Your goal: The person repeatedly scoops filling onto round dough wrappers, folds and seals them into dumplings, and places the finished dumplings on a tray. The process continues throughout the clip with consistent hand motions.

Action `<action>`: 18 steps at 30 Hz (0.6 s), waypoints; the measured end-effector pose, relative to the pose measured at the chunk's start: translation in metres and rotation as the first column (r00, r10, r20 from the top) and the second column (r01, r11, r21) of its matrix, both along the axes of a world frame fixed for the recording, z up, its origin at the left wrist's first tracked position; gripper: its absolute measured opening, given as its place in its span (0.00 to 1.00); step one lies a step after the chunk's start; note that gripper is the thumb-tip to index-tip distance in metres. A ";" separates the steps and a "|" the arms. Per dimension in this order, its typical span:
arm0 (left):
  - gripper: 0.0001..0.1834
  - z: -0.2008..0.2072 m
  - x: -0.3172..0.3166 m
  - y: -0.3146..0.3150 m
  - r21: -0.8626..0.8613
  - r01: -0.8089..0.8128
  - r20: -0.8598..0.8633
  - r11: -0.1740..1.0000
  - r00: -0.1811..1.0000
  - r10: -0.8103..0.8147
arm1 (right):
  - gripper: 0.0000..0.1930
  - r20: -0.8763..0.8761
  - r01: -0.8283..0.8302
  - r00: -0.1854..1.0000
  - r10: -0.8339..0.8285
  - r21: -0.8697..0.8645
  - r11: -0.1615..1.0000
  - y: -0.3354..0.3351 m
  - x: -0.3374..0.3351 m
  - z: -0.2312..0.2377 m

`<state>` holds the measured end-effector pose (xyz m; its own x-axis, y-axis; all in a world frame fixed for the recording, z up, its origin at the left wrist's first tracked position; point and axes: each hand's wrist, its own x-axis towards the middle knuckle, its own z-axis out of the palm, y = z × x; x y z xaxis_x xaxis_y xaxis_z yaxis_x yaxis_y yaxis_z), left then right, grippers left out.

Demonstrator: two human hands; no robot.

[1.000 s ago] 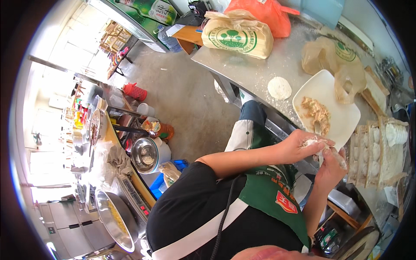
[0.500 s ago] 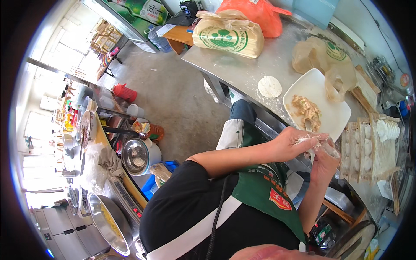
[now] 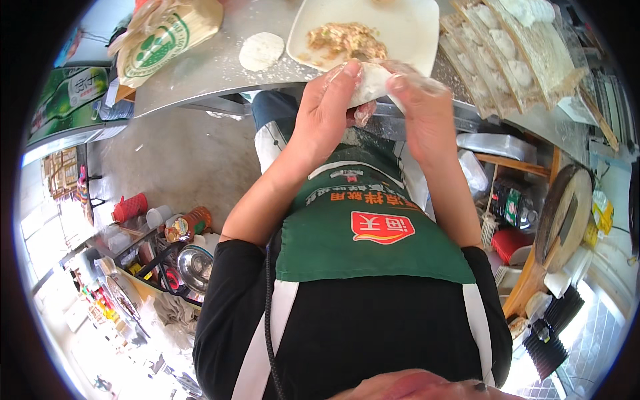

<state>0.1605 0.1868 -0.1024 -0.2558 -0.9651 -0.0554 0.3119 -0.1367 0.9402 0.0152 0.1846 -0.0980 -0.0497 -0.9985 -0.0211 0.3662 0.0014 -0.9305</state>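
Observation:
Above the table's near edge, both hands hold a soft, white, floury dumpling (image 3: 369, 85) that looks partly folded. My left hand (image 3: 328, 105) pinches its left side, thumb on top and fingers curled beneath. My right hand (image 3: 424, 107) grips the other side, thumb toward the dough, its fingers slightly blurred. Just beyond them a white square plate (image 3: 407, 30) bears a mound of minced filling (image 3: 347, 41). A round dough wrapper (image 3: 261, 52) lies flat to the left of the plate. The fingers hide the dumpling's underside.
Trays of dumplings (image 3: 490, 57) stand on the metal table (image 3: 213, 63) at right. A printed paper-like bag (image 3: 167, 40) sits at far left. Below right, a shelf (image 3: 513, 163) holds containers beside a round wooden board (image 3: 564, 217). Lower left are a lidded pot (image 3: 195, 267) and jars.
The view has swung toward the right and down, so the plate and hands appear higher and nearer the middle. Both hands still hold the dumpling, now more plainly seen between the thumbs.

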 end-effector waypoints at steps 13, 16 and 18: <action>0.21 0.004 -0.019 -0.004 -0.232 -0.093 0.032 0.968 0.994 0.103 | 0.14 -0.072 -0.207 0.977 0.202 -0.074 0.976 -0.008 0.000 -0.001; 0.21 0.007 -0.024 -0.008 -0.275 -0.090 -0.012 0.957 0.996 0.090 | 0.15 -0.038 -0.274 0.962 0.272 -0.059 0.960 -0.009 -0.004 -0.005; 0.20 0.007 -0.025 -0.007 -0.268 -0.079 -0.033 0.960 0.997 0.073 | 0.16 -0.086 -0.275 0.959 0.268 -0.085 0.958 -0.008 -0.006 -0.005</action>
